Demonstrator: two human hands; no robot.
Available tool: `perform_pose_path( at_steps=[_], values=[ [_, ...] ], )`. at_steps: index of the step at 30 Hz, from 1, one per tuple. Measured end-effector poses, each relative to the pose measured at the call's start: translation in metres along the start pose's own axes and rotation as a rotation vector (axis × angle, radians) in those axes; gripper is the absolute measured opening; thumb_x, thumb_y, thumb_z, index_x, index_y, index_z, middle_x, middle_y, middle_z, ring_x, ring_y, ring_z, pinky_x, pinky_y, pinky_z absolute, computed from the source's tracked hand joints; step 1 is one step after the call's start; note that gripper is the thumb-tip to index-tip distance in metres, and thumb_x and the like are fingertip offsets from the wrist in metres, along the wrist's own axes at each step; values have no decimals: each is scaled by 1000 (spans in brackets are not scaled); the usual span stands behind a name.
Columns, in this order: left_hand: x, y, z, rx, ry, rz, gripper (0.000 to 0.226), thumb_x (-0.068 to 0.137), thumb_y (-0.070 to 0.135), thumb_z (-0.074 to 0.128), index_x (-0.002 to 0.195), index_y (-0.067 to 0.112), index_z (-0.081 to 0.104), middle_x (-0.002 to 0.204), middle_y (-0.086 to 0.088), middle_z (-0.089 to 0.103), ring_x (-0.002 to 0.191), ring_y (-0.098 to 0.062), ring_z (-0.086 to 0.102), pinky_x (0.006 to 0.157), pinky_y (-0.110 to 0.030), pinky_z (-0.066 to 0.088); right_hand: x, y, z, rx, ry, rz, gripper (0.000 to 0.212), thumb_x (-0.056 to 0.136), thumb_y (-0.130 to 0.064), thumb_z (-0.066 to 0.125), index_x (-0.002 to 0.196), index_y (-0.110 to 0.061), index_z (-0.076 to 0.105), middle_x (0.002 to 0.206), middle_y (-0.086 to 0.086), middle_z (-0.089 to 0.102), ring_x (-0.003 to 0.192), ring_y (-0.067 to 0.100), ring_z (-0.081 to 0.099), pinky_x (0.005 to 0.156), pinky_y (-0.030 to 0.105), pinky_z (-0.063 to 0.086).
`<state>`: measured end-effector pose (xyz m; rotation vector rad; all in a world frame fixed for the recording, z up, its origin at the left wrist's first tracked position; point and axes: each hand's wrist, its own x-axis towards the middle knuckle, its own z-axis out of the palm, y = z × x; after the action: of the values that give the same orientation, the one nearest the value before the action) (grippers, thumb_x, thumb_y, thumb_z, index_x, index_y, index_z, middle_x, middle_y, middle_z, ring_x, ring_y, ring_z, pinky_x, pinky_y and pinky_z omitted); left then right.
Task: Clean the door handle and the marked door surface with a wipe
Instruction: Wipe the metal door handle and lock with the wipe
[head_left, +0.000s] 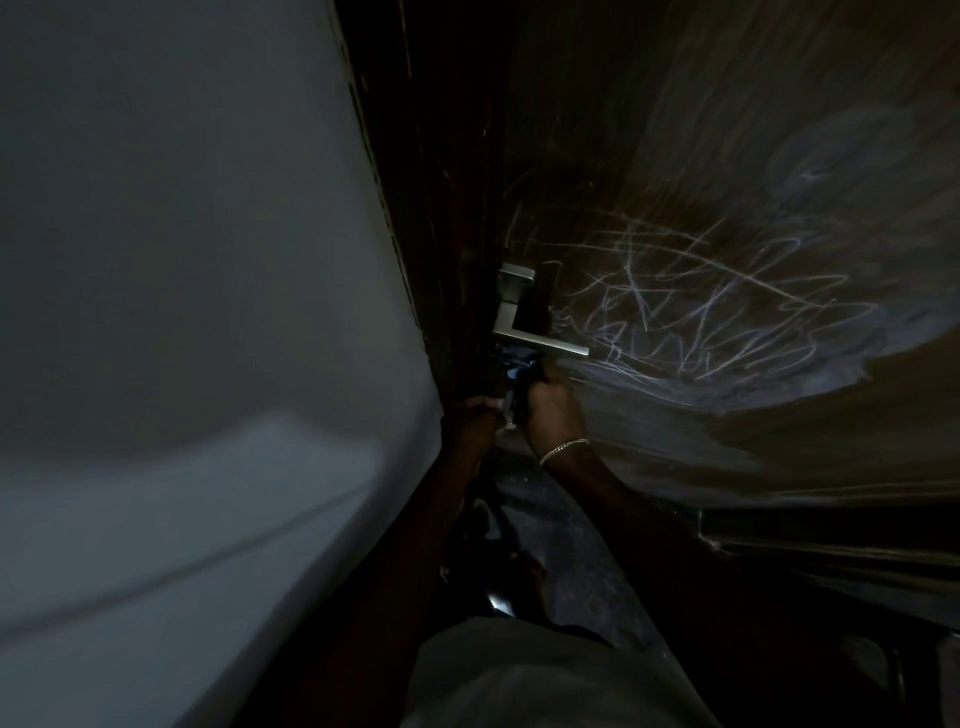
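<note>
A silver lever door handle (524, 332) sits on the edge of a dark wooden door (675, 130). White and pale blue scribbles (701, 312) cover the door surface to the right of the handle. Just below the handle, both my hands hold a small blue and white item (519, 376); the dim light hides what it is. My right hand (553, 410), with a chain bracelet on the wrist, grips its upper right side. My left hand (472, 418) pinches its lower left end. Neither hand touches the handle.
A pale grey wall (182, 312) fills the left half of the view, next to the dark door frame (441, 234). My feet and a dark floor (571, 545) lie below. A ledge or frame edge (831, 545) runs along the lower right.
</note>
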<state>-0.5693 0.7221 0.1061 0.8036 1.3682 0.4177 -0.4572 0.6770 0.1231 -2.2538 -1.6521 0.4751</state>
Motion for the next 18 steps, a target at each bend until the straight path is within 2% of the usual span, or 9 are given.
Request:
perform_pose_path(
  at_steps=[2,3,6,8,10,12,13,15,18],
  values=[
    [-1,1,0,-7,-16,17,16,87,-14,56,88,0,64,100,-22,62,74,-28,60,65,-28,54,-5,-2,2,-42,-36,-25,34,82,0,66,116,1,66,136,24,51,114,43,57,89,43,53],
    [-1,1,0,-9,-7,18,16,87,-14,56,93,-2,65,97,-22,63,74,-29,60,63,-27,53,-8,-1,3,-61,-47,-43,35,82,0,66,117,1,66,137,24,50,115,43,56,90,43,52],
    [1,1,1,-7,17,-19,25,86,-11,60,110,-9,65,111,-25,66,92,-32,61,82,-40,54,-4,6,-1,-52,-35,-7,31,89,-3,61,121,-2,65,134,20,53,115,38,57,93,41,52],
    [3,0,2,9,14,-45,27,85,-9,63,112,-6,66,116,-24,66,93,-29,61,84,-39,53,4,5,-4,-47,-1,43,30,91,-3,58,120,-2,65,128,20,57,114,36,57,93,41,52],
    [5,0,2,4,31,-37,25,84,-6,65,108,-3,68,115,-23,68,88,-26,63,79,-34,56,5,-2,-4,-83,-17,31,33,89,-2,57,120,1,64,131,22,56,119,37,54,98,40,48],
    [5,1,1,24,41,-20,21,88,-1,63,109,-3,68,113,-22,69,75,-20,64,60,-22,54,-2,-8,1,-108,-49,-35,35,89,-5,59,123,0,62,139,22,49,126,37,49,100,39,47],
    [4,2,0,43,30,-29,23,91,1,61,113,-5,66,111,-21,68,72,-18,62,57,-20,51,-7,-8,3,-106,-65,-59,35,91,-7,59,125,-1,61,141,20,47,126,37,48,99,39,48],
    [4,3,1,10,0,-43,28,93,-4,55,119,-10,61,106,-19,63,73,-20,60,58,-21,51,-14,-4,3,-103,-83,-65,33,93,-9,58,126,-5,62,140,18,48,123,34,52,98,38,48],
    [8,0,2,6,39,-29,24,84,-9,64,108,-6,67,101,-18,67,76,-23,64,62,-24,55,-8,4,-5,-32,-12,23,30,94,-7,58,123,-6,65,130,17,57,116,31,58,98,38,50]
  ],
)
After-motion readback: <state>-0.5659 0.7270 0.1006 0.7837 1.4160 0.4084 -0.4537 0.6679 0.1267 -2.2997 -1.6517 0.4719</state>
